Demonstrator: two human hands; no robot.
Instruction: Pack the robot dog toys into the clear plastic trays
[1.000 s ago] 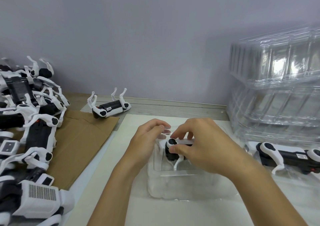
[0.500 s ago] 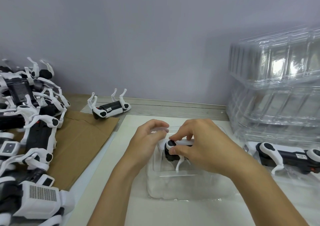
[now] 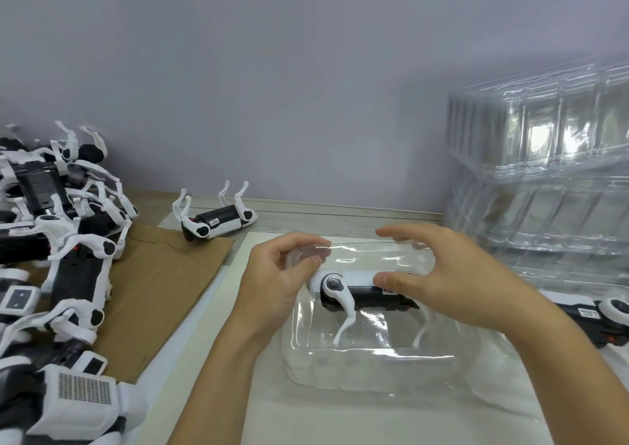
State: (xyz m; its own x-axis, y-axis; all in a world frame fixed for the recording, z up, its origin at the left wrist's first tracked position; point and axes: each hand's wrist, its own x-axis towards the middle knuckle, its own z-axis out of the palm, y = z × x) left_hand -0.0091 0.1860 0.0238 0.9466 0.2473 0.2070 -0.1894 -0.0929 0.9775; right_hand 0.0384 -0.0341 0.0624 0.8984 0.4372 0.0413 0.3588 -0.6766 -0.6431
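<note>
A: What has changed in the last second?

B: Both hands were bunched over the toy dog (image 3: 360,291), pressing it down. Now they have lifted and spread. The left hand (image 3: 279,274) hovers at the dog's left end, fingers loosely curled, gripping nothing that I can see. The right hand (image 3: 452,274) is open above the dog's right half, thumb just beside its back; whether it touches, I cannot tell.

A: And where is the dog?

B: In the clear tray (image 3: 374,369) in the middle of the white sheet (image 3: 211,359), lying on its side with the legs pointing to the near side. I judge it seated, so this one looks about done.

A: What else is around?

B: A heap of unpacked dogs (image 3: 61,257) on the left, partly on brown cardboard (image 3: 163,294). One dog on its back (image 3: 218,223) lies farther off near the wall. Another dog (image 3: 585,312) lies to the right, behind the right forearm, and a stack of empty trays (image 3: 544,179) rises at far right.

A: Anything in the way?

B: Not much. The heap's legs look interlocked, so pulling the next dog free may drag its neighbours.
</note>
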